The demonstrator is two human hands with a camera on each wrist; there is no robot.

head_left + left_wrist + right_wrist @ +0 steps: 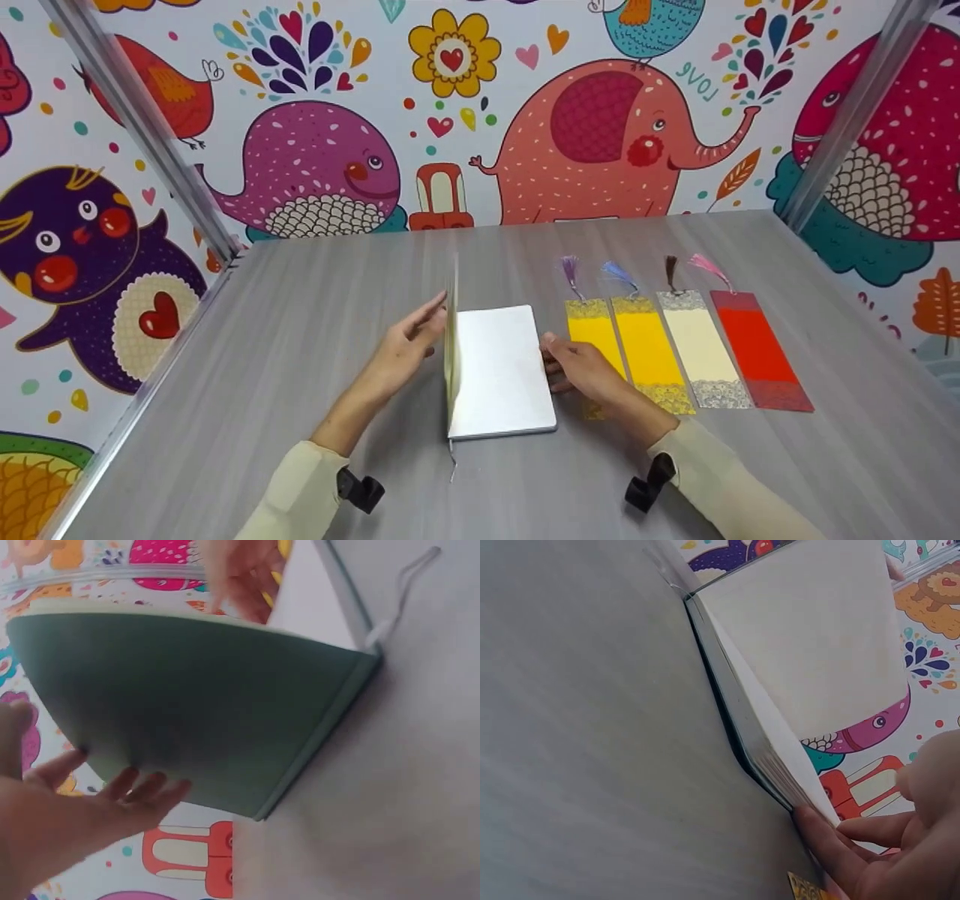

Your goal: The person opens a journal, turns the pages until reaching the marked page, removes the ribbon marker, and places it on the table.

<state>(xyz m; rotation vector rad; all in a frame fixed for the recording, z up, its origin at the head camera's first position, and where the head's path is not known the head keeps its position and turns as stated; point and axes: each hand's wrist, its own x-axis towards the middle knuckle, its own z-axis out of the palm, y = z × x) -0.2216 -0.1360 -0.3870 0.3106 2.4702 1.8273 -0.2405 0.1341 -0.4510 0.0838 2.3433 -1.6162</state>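
A notebook (504, 375) lies on the table with a blank white page facing up. Its dark green cover (180, 697) stands nearly upright at the left, some leaves beside it. The left hand (405, 345) touches the outside of this cover with its fingertips; its thumb is apart from the cover in the left wrist view. At the notebook's right edge is the right hand (581, 367), its fingers (829, 844) touching the edge of the page block. A thin ribbon (452, 461) hangs out at the bottom of the spine.
To the right lie a partly covered yellow bookmark (596, 330), another yellow bookmark (651, 349), a cream bookmark (703, 349) and a red bookmark (761, 349), all with tassels. Behind the grey table (337, 300) stands a wall (450, 135) printed with cartoon animals.
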